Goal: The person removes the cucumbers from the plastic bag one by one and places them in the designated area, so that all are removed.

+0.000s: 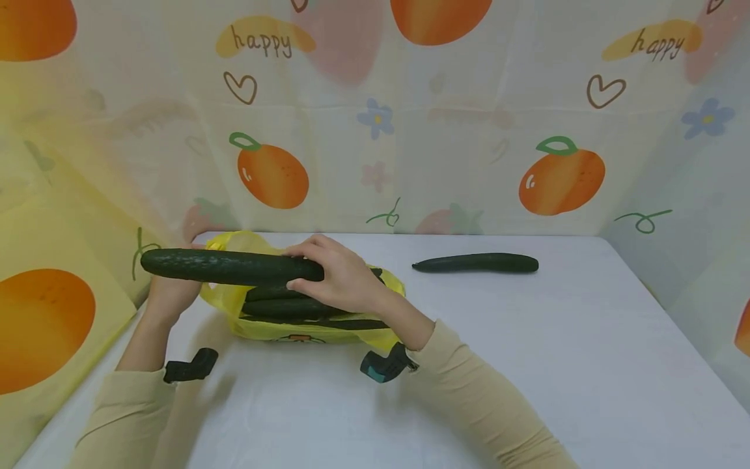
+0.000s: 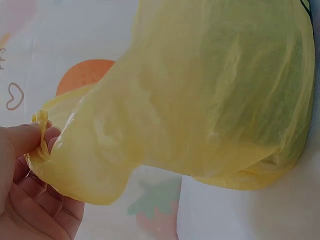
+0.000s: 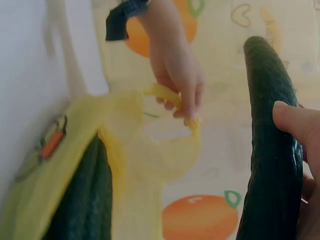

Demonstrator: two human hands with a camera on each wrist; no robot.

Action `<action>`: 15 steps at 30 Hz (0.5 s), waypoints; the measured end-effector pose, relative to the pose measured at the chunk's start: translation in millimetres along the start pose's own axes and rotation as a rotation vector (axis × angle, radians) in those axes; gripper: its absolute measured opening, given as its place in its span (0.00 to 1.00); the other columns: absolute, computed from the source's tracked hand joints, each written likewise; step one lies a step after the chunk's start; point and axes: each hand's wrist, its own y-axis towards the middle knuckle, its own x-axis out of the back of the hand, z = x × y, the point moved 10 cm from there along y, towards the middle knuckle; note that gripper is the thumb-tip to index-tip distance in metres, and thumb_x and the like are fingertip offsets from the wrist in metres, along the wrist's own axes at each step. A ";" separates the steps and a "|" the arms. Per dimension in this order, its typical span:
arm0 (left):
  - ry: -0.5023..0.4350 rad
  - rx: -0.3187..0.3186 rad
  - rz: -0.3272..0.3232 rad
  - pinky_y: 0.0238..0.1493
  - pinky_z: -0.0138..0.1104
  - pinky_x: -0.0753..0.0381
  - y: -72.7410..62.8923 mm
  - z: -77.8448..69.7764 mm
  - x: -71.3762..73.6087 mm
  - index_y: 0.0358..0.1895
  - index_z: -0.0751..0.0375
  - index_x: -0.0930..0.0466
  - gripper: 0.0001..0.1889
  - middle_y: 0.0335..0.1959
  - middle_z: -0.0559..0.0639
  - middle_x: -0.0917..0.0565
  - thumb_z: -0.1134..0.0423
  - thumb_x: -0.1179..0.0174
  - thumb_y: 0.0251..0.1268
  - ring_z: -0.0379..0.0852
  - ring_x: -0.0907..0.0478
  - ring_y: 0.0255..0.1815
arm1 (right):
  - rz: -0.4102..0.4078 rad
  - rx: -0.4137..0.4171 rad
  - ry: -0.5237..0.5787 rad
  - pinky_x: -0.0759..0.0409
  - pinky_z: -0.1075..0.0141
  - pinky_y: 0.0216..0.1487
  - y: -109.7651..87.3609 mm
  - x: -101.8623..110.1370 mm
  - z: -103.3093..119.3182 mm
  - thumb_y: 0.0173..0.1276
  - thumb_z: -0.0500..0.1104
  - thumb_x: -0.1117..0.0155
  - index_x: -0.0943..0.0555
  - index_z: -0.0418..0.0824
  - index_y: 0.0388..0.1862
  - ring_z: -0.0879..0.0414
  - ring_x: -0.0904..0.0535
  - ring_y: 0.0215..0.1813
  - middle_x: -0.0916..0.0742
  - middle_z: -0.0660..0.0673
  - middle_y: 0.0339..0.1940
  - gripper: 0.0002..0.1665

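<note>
My right hand [image 1: 346, 277] grips a dark green cucumber [image 1: 234, 268] near one end and holds it level above a yellow plastic bag [image 1: 252, 327]. In the right wrist view the thumb lies along the side of this cucumber [image 3: 272, 135]. My left hand [image 2: 35, 195] pinches the twisted handle of the bag [image 2: 150, 115] between thumb and fingers, drawing it out to the left. Several more cucumbers [image 1: 293, 307] lie inside the bag, seen through its open mouth. The head view hides the left fingers behind the held cucumber.
Another cucumber [image 1: 477, 263] lies by itself on the white table [image 1: 527, 365], to the right of the bag and near the back edge. A patterned cloth [image 1: 445, 130] with oranges and flowers hangs behind the table and along its sides.
</note>
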 end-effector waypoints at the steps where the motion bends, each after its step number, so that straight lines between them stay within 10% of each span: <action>1: -0.009 0.013 0.000 0.20 0.28 0.34 0.5 0.9 -0.1 0.30 0.65 0.24 0.11 0.17 0.34 0.31 0.61 0.49 0.66 0.35 0.35 0.18 | 0.000 0.003 -0.010 0.28 0.74 0.42 0.1 3.3 -0.3 0.60 0.48 0.34 0.24 0.45 0.55 0.61 0.27 0.45 0.22 0.50 0.47 0.24; 7: -0.072 0.060 0.023 0.17 0.31 0.32 1.5 6.2 -3.9 0.27 0.55 0.23 0.08 0.16 0.35 0.26 0.62 0.46 0.64 0.37 0.30 0.18 | 0.019 0.014 -0.076 0.27 0.72 0.43 -0.1 20.8 -6.1 0.61 0.49 0.35 0.25 0.46 0.56 0.60 0.26 0.47 0.21 0.50 0.49 0.24; 15: -0.053 0.099 0.048 0.18 0.26 0.28 0.9 12.0 -7.5 0.39 0.68 0.23 0.15 0.20 0.24 0.25 0.56 0.48 0.67 0.28 0.25 0.21 | 0.042 -0.020 -0.135 0.28 0.66 0.56 -4.2 41.8 -23.5 0.63 0.50 0.38 0.27 0.46 0.59 0.59 0.26 0.56 0.21 0.50 0.54 0.26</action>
